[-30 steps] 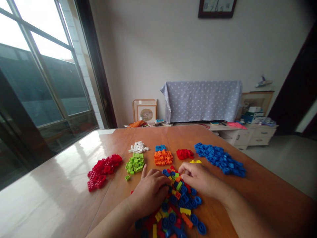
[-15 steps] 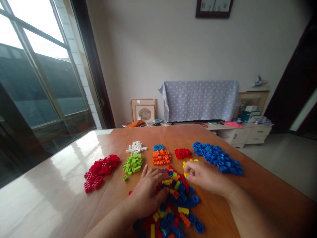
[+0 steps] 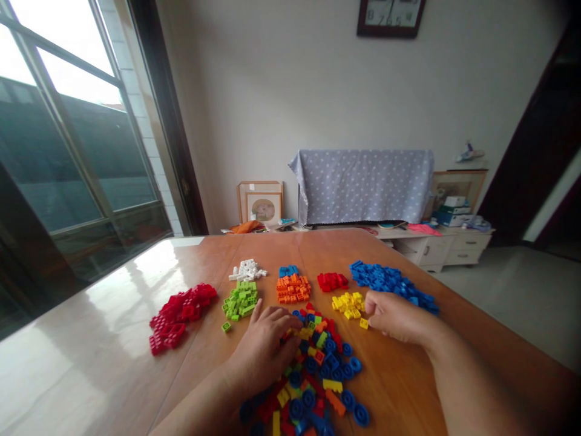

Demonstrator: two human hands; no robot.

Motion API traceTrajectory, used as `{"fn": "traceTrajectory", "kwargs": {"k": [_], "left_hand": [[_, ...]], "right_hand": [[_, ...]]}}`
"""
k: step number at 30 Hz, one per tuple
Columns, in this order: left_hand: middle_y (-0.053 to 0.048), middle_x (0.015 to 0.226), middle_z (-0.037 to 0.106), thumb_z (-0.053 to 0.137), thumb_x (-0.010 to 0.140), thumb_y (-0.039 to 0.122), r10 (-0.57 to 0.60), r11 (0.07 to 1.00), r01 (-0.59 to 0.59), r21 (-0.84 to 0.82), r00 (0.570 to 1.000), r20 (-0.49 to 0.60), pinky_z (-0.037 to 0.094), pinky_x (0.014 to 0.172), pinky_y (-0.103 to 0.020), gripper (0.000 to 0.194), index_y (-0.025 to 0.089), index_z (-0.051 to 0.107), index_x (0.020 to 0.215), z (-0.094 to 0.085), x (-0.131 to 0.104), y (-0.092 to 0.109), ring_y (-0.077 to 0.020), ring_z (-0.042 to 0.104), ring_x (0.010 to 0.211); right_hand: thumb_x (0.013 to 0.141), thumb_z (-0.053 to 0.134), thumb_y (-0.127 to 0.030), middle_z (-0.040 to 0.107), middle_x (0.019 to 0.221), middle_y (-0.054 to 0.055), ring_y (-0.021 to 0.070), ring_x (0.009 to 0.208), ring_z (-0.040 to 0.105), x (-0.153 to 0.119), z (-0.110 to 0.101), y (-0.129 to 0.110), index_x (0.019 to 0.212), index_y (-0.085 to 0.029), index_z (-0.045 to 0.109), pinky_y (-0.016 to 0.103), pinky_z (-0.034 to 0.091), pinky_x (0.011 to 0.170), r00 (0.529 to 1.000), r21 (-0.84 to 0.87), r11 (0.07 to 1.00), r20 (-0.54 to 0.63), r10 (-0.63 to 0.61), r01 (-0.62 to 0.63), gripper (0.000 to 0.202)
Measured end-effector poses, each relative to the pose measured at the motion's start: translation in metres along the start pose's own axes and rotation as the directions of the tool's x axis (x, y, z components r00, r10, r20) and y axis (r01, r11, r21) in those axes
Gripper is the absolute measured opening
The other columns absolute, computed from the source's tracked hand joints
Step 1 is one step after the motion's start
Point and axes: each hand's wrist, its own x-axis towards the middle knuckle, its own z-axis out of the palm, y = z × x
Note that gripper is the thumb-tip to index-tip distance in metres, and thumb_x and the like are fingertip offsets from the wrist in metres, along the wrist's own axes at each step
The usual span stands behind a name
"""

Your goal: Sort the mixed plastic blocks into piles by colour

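Note:
My left hand (image 3: pixel 269 344) rests over the left side of a mixed pile of toy building bricks (image 3: pixel 333 361), fingers stretched out and thumb apart. The pile holds red, blue, yellow, orange and green pieces, among them round blue ones. My right hand (image 3: pixel 394 316) is closed, its fingers curled in, just right of a small heap of yellow bricks (image 3: pixel 348 304). A single yellow brick (image 3: pixel 364 324) is right by its fingertips; whether they touch it, I cannot tell. Anything inside the curled fingers is hidden.
Sorted heaps surround the pile: red bricks (image 3: pixel 181 315), green bricks (image 3: pixel 240 300), white bricks (image 3: pixel 247 270), orange bricks (image 3: pixel 294 289), a few blue bricks (image 3: pixel 288 270), smaller red bricks (image 3: pixel 333 281) and many blue bricks (image 3: pixel 390 282). A lone green brick (image 3: pixel 226 327) lies left of my left hand.
My right hand has moved right, off the yellow heap, which now shows in full with a single yellow brick beside it. My left hand stays over the mixed pile. The view has shifted slightly.

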Motion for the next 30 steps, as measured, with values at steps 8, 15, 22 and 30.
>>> {"fn": "traceTrajectory", "kwargs": {"k": [8,15,22,30], "left_hand": [[-0.003,0.106,0.071,0.051,0.096,0.032,-0.019,1.0,0.019,0.012,1.0,-0.005,0.014,0.119,-0.057,0.022,0.028,0.071,0.103,-0.001,0.001,0.0,-0.0241,0.061,0.109],[-0.003,0.107,0.071,0.049,0.097,0.033,0.0,1.0,0.0,0.018,1.0,-0.025,0.014,0.12,-0.054,0.023,0.028,0.07,0.103,0.001,0.001,-0.003,-0.0233,0.06,0.11],[-0.003,0.105,0.071,0.049,0.098,0.034,-0.011,1.0,0.011,0.02,1.0,-0.025,0.014,0.12,-0.054,0.023,0.028,0.07,0.103,0.001,0.001,-0.007,-0.0238,0.06,0.111],[-0.003,0.108,0.072,0.048,0.098,0.036,-0.044,0.999,0.044,0.02,0.999,-0.023,0.015,0.119,-0.057,0.025,0.029,0.07,0.105,0.001,0.003,-0.008,-0.0257,0.06,0.111]], "right_hand": [[0.081,0.053,-0.026,0.065,0.063,0.003,0.0136,0.055,0.059,-0.004,0.002,-0.006,0.073,-0.016,0.061,0.02,0.037,0.049,0.98,0.074,0.997,0.197,-0.032,0.018,0.016],[0.079,0.056,-0.025,0.061,0.059,0.001,0.0118,0.053,0.054,0.004,0.001,0.013,0.071,-0.016,0.062,0.02,0.031,0.049,0.997,-0.011,1.0,0.079,0.003,-0.002,0.014],[0.079,0.056,-0.028,0.056,0.054,-0.001,0.011,0.051,0.047,0.007,0.002,0.019,0.064,-0.016,0.06,0.021,0.028,0.049,0.995,-0.022,1.0,0.097,-0.006,0.008,0.02],[0.08,0.052,-0.025,0.057,0.055,-0.001,0.0128,0.053,0.049,0.006,0.001,0.013,0.068,-0.017,0.062,0.023,0.027,0.049,0.995,-0.031,0.999,0.094,-0.024,0.027,0.017]]}}
